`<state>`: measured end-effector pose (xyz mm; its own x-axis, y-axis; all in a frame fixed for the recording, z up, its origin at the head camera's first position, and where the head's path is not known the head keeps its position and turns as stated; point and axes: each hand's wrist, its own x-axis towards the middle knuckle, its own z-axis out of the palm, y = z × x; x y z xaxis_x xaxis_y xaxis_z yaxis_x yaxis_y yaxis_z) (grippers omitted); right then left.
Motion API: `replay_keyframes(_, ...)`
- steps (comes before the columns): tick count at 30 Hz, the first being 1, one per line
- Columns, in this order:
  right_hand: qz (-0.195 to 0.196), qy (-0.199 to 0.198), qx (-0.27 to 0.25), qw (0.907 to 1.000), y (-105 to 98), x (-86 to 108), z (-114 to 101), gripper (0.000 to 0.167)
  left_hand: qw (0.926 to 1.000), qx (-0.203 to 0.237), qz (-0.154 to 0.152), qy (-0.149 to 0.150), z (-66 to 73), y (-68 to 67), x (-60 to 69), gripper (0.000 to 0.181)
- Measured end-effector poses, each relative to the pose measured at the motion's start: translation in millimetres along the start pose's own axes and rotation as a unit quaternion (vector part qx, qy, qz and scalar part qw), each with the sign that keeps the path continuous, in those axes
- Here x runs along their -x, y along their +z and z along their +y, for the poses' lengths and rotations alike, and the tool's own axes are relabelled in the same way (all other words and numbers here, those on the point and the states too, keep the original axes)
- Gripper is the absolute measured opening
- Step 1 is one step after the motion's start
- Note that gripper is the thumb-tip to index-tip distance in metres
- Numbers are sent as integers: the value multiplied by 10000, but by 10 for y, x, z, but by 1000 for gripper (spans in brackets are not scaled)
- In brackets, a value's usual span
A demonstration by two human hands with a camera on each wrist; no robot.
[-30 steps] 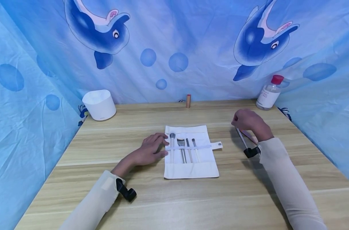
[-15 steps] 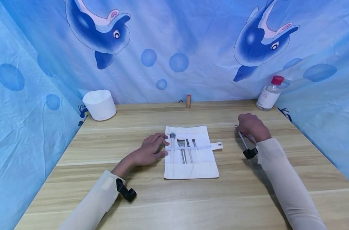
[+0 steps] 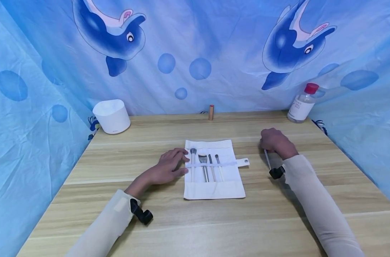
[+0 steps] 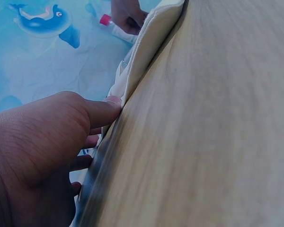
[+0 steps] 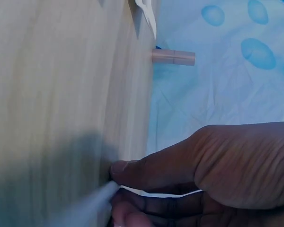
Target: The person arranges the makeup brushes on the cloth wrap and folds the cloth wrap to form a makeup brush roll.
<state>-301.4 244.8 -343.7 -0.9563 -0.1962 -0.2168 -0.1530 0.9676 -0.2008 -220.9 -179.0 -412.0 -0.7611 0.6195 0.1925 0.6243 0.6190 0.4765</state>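
A white cloth brush roll point(image 3: 214, 191) lies unrolled on the table. Several makeup brushes sit in it under a strap, among them a fluffy brush point(image 3: 193, 153) and a flat, wide one point(image 3: 203, 159). My left hand point(image 3: 169, 165) rests at the roll's left edge, fingers on the cloth; in the left wrist view the thumb point(image 4: 106, 111) touches its edge. Off to the right, my right hand point(image 3: 277, 142) pinches a thin pale stick point(image 3: 267, 159) between thumb and fingers, low over the table. In the right wrist view this stick point(image 5: 87, 208) is blurred, and its kind cannot be told.
At the back of the table point(image 3: 150, 228) stand a white rounded container point(image 3: 112, 117) on the left, a copper-coloured tube point(image 3: 211, 112) in the middle and a clear red-capped bottle point(image 3: 300, 105) on the right. A blue dolphin curtain point(image 3: 214, 35) hangs behind.
My right hand has come slightly nearer to me, and its stick has become steeper. A pinkish thing seen beside that hand earlier is out of sight. My left hand and the roll stay put.
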Motion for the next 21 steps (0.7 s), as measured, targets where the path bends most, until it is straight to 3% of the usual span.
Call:
replay_keyframes(4, 10, -201, 57, 9998, 20, -15, -20, 13, 10000, -12, -28, -24, -19, 10, 3, 30)
replay_keyframes(8, -15, -150, -74, 9999, 30, -12, -48, 8, 10000, 17, -15, -5, -16, 14, 4, 30)
replay_keyframes(12, 124, -176, -404, 9990, 7, 3, -99, 22, 10000, 17, -16, -12, -2, 10, 3, 30)
replay_keyframes(21, 285, -932, -1117, 9889, -117, -22, -241, 34, 9999, -26, -72, -94, 13, -17, -6, 31)
